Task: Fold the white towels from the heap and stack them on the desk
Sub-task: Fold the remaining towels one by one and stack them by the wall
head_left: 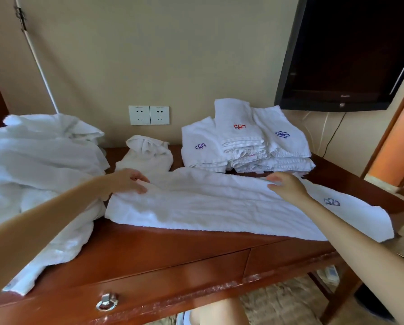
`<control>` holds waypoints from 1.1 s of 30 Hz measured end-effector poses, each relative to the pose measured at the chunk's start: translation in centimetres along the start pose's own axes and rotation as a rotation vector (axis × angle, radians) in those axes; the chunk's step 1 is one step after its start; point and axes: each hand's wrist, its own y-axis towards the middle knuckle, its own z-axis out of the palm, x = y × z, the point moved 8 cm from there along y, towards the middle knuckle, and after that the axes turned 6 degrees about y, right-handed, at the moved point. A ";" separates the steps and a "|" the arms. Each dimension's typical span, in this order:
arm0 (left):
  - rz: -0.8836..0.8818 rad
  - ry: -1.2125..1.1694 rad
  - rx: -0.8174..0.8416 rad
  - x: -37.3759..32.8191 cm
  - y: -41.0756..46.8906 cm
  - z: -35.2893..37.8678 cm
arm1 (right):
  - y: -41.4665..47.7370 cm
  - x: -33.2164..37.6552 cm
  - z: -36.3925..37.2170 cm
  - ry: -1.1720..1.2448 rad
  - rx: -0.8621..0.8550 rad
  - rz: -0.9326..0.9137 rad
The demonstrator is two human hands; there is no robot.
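A long white towel [219,205] with a blue emblem near its right end lies folded lengthwise across the wooden desk [163,249]. My left hand [128,180] pinches the towel's far left edge. My right hand [287,184] rests on its far edge right of centre, fingers loosely bent. A heap of white towels [32,165] covers the desk's left side and hangs over the front. At the back right stands a stack of folded white towels [245,141] with red and blue emblems.
A crumpled small white towel [147,153] lies at the back centre. Two wall sockets [148,115] sit above it. A black television [351,55] hangs at the upper right. The desk front has drawers with a ring pull [107,301].
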 end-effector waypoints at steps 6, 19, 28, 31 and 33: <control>0.029 0.151 -0.099 -0.6 0.1 1.6 | -1.3 7.7 9.5 0.071 0.286 -0.204; 0.004 0.183 -0.032 -0.2 3.9 3.6 | 1.8 10.9 14.3 0.147 -0.030 -0.216; 0.013 -0.171 -0.218 0.9 3.7 3.3 | 4.3 11.2 16.8 -0.122 -0.192 -0.137; 0.081 -0.013 -0.472 0.1 3.2 2.5 | 4.3 11.4 16.8 -0.190 -0.192 -0.161; 0.106 0.030 -0.510 0.1 3.5 2.8 | 4.2 11.7 16.3 -0.190 -0.235 -0.189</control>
